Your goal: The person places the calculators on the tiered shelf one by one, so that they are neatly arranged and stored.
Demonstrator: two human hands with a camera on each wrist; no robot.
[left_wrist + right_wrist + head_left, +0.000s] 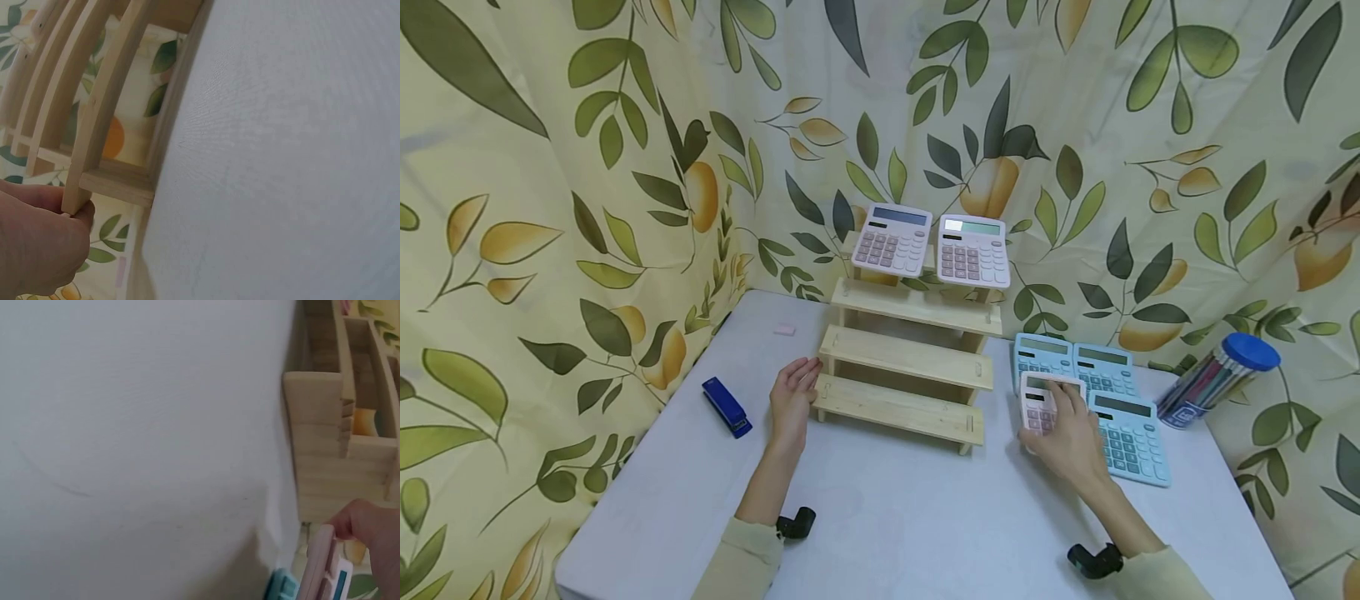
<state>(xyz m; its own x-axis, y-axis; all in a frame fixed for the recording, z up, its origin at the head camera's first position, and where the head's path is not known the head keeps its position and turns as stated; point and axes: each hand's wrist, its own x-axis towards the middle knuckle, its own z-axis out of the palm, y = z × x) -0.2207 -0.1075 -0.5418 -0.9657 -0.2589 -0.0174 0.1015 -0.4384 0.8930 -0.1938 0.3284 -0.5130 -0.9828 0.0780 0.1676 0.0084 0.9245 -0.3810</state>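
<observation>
My right hand point(1067, 442) grips a pink calculator point(1036, 415), its fingers over the face and the thumb at the near edge. In the right wrist view the calculator point(319, 562) stands edge-on, with a shadow below it. Several blue calculators point(1126, 446) lie beside and behind it. At the left end of a tiered wooden shelf point(898, 408), my left hand point(793, 398) pinches the end of the lowest step; the left wrist view shows the fingers around that board point(78, 181). Two pink calculators, one on the left point(891, 239) and one on the right point(973, 252), lean on the top tier.
A blue stapler point(727, 407) lies on the white table point(895, 525) left of my left arm. Behind it is a small pink block point(785, 329). A blue-lidded tub of pens point(1217, 379) leans at the far right. A leaf-patterned curtain point(662, 167) encloses the table's back and sides.
</observation>
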